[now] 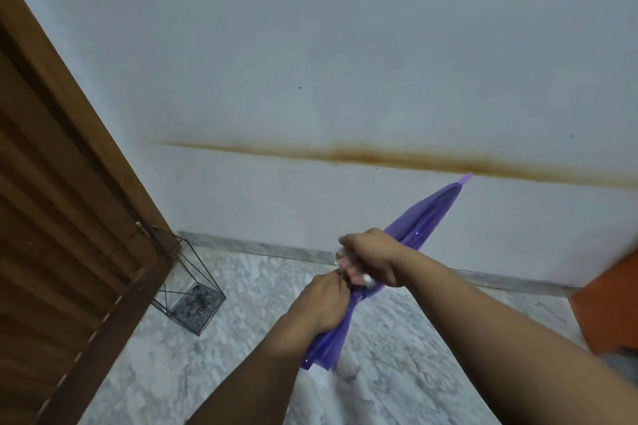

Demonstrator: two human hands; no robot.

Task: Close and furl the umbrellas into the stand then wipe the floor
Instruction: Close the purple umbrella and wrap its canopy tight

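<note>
Surroundings: a wire-frame stand (188, 290) sits on the marble floor (248, 338) down and to the left of the grip, well apart from it, against a brown louvred door (62, 217). Nothing lies between the hands and the stand. Beyond the grip is a pale wall (345, 45) with a long rust-coloured stain (379, 157) running across it, just behind the umbrella's far tip in this view. A grey skirting strip (276, 248) runs along the wall's foot. To the right of the grip, at the frame edge, is an orange object (611, 304); what it is cannot be told.

Grip: both hands are clenched around the purple umbrella (421, 214) and meet at its middle, touching each other. The right hand (371, 257) wraps over the upper part, fingers curled under with pale nails showing. The left hand (322, 302) grasps just below it, fist closed round the gathered fabric.

Umbrella: closed, translucent purple, held in the air on a slant. Its pointed tip rises up and to the right of the grip; the loose, pleated canopy edges hang below the left hand. Handle hidden.
</note>
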